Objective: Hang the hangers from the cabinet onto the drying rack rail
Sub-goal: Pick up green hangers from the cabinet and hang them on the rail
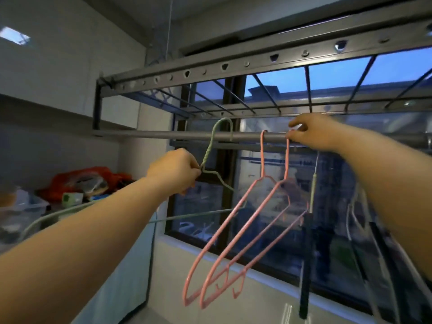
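A wide window [327,78] fills the far wall, showing blue sky and rooftops behind its bars. In front of it, overhead, spans the grey drying rack [257,59], its upper bar punched with a row of holes. Below that runs the round rail [163,134], reaching from its left end bracket to the right edge of view. Two pink hangers [262,155] hang side by side from the middle stretch of the rail, their bodies swung down and to the left. The first hangs free, while the second [286,160] is held at its hook. A pale green hanger [207,155] sits further toward the rail's left end, its hook arching over the rail and its bottom bar reaching back behind the person's left forearm. The person's left hand [175,169] grips this green hanger with curled fingers just where the twisted neck meets the shoulders. The right hand [320,134] is up at the rail, thumb and forefinger pinching the hook of the second pink hanger. A dark pole [306,265] hangs below the right hand, and blurred white hangers [355,213] dangle near the rail's right end. At far left lie a red bag [93,176] and a clear plastic box [35,204] — both out of focus.
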Demonstrator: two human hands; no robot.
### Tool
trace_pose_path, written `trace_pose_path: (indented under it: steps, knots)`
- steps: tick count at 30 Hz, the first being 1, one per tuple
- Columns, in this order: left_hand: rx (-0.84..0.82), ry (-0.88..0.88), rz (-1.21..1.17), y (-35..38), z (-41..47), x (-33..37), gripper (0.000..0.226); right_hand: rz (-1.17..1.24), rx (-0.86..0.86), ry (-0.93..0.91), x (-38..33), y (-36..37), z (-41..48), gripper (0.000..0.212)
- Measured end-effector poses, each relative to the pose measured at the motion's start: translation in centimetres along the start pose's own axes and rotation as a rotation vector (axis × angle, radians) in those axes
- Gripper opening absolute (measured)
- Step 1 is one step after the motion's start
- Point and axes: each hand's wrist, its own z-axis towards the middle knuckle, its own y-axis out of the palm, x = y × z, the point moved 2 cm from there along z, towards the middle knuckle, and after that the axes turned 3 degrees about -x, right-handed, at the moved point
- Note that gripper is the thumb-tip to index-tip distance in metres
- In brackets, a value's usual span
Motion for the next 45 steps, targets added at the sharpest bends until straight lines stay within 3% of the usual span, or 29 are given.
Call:
trace_pose_path:
  steps: [10, 15, 33, 41, 45]
  knots:
    - [0.030, 0.062, -0.042, 2.9, 4.6, 3.3, 0.023, -0.125, 0.064, 0.001, -0.2, 1.3, 0.4, 0.041]
    - [-0.048, 0.050, -0.032, 4.9, 5.2, 2.9, 0.022, -0.184, 0.082, -0.024, -0.3, 1.8, 0.8, 0.042]
    - [-0.099, 0.017, -0.079, 5.7, 5.4, 1.6, 0.016, -0.175, 0.102, -0.007, -0.6, 1.7, 0.6, 0.045]
    - [-0.111, 0.129, -0.144, 4.5, 4.5, 2.0, 0.028, -0.171, 0.071, 0.039, -0.7, 1.5, -0.7, 0.058]
    - [-0.099, 0.199, -0.149, 4.0, 4.0, 2.5, 0.021, -0.117, 0.094, 0.071, -0.6, 1.2, -1.7, 0.060]
